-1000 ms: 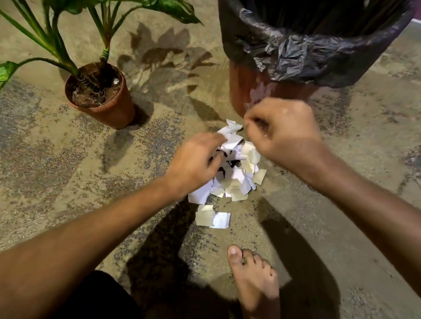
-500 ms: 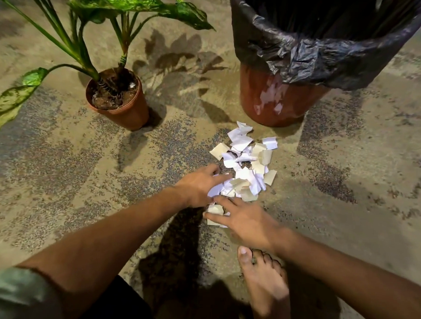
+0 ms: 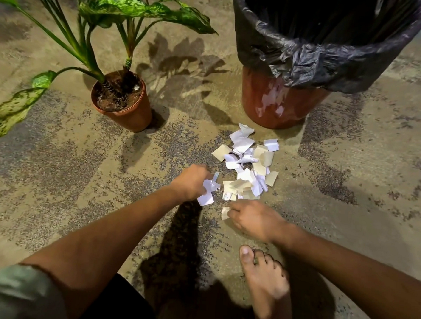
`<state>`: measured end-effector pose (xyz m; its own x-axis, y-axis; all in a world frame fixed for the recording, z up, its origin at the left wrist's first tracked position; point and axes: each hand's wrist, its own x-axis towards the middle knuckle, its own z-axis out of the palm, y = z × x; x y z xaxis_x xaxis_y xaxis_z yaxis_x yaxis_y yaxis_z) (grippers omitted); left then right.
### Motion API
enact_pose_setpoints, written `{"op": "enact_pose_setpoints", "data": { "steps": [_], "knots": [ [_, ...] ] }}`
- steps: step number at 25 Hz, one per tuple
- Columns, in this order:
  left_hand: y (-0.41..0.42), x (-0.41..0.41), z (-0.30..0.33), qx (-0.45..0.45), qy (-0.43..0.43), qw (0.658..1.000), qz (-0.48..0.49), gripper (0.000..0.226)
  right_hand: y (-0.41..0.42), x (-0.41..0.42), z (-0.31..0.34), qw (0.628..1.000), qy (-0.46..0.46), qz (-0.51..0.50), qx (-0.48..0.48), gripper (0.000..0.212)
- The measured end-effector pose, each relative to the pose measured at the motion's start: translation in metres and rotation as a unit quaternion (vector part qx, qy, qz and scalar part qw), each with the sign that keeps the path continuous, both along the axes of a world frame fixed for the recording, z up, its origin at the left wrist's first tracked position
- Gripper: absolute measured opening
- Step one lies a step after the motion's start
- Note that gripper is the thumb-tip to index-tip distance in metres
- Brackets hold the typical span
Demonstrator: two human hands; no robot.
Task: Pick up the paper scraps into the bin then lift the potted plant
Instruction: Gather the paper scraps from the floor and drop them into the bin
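A heap of white and cream paper scraps (image 3: 248, 165) lies on the floor just in front of the bin (image 3: 275, 106), a brown tub lined with a black bag. My left hand (image 3: 192, 181) is at the heap's near left edge and grips a few white scraps (image 3: 207, 191) in its curled fingers. My right hand (image 3: 255, 220) is low at the near edge and pinches a cream scrap (image 3: 225, 212) against the floor. The potted plant (image 3: 125, 108), a brown pot with long spotted leaves, stands to the left, apart from both hands.
My bare foot (image 3: 264, 285) rests on the mottled concrete floor (image 3: 61, 166) just behind my right hand. Long leaves (image 3: 15, 107) reach out far left of the pot. The bin's black liner (image 3: 327, 63) hangs over its rim.
My right hand dropped from near the bin down to the heap's near edge and took a cream scrap. My left hand drew back from the heap with white scraps gathered in it.
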<state>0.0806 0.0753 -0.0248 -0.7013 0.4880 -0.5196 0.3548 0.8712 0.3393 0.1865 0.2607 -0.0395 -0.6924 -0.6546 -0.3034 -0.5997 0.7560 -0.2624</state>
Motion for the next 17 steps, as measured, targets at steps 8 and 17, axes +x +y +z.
{"op": "enact_pose_setpoints", "data": {
  "steps": [8, 17],
  "knots": [
    [-0.006, -0.008, 0.021, 0.106, -0.114, 0.958, 0.243, 0.017, -0.002, -0.037, 0.000, 0.924, -0.136, -0.287, -0.211, 0.044],
    [-0.015, -0.016, 0.024, 0.093, -0.075, 0.964, 0.237, 0.021, -0.009, -0.033, -0.013, 0.965, -0.050, -0.248, -0.071, 0.043]
  ]
}}
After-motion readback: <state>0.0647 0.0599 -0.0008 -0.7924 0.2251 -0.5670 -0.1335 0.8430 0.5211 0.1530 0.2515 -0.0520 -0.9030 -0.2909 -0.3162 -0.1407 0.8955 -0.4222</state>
